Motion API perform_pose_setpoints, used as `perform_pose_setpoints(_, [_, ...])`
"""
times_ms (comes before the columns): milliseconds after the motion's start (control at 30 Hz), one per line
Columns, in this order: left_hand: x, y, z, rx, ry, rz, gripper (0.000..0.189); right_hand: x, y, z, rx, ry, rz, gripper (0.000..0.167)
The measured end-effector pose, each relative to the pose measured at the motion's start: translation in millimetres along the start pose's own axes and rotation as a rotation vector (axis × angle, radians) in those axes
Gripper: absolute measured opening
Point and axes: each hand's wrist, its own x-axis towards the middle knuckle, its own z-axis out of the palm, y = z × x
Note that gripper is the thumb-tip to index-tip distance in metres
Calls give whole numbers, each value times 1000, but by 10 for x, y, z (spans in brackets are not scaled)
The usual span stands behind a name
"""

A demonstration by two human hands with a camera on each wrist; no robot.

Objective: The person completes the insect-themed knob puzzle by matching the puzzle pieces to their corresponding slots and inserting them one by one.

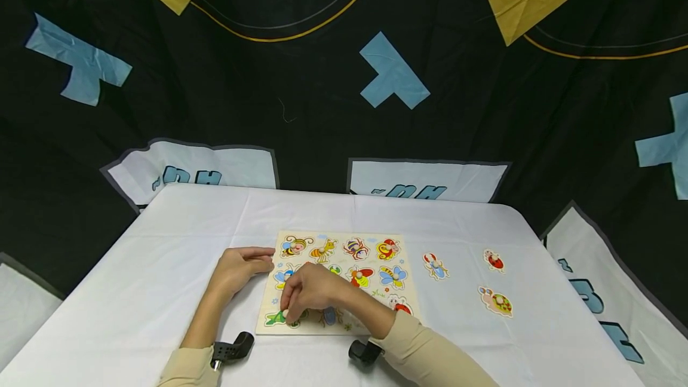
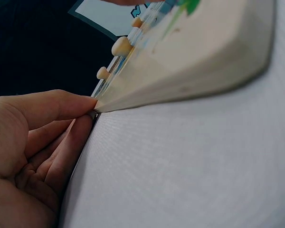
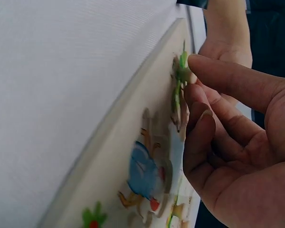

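A wooden peg puzzle board (image 1: 344, 332) with painted insects lies on the white table. At its left edge is my left hand (image 1: 240, 267), thumb and fingertips pinching the board's side. In the left wrist view those fingertips (image 2: 88, 105) meet at the board's edge. My right hand (image 1: 317, 288) reaches over the lower left of the board. Its thumb and index finger pinch the knob of a green insect puzzle piece (image 1: 276, 319). The right wrist view shows this green piece (image 3: 178, 90) at the board's corner, beside a blue insect (image 3: 142, 171). The right hand hides several middle pictures.
Right of the board lie three loose pieces: a blue beetle piece (image 1: 436, 266), a red ladybug piece (image 1: 493, 260) and a snail-like piece (image 1: 495, 301). White cloth covers the table (image 1: 473, 232). A black curtain (image 1: 301, 106) hangs behind it.
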Motion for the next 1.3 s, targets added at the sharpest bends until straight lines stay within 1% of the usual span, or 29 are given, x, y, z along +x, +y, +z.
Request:
perform_pose_setpoints(100, [-1,-6,8,12,2,2,34,-13,-7,-36,20,1,-4,13])
perform_pose_setpoints(333, [0,-5,10,12,13,-2,35,-75,35,-135,39,69,21,13])
perform_pose_setpoints(467, [0,-8,23,13,13,4,35,-128,89,-217,67,95,20,13])
perform_pose_setpoints(633, [-6,-3,26,19,18,8,35,-204,143,-353,49,118,6,11])
perform_pose_setpoints(700, [-8,4,25,20,23,0,35,-238,165,-408,31,133,16,10])
perform_pose_setpoints(1000, [-10,13,26,19,25,-6,35,-367,285,-639,23,203,60,14])
perform_pose_setpoints(1300, [-19,20,28,18,26,-17,36,-498,416,-842,34,257,79,14])
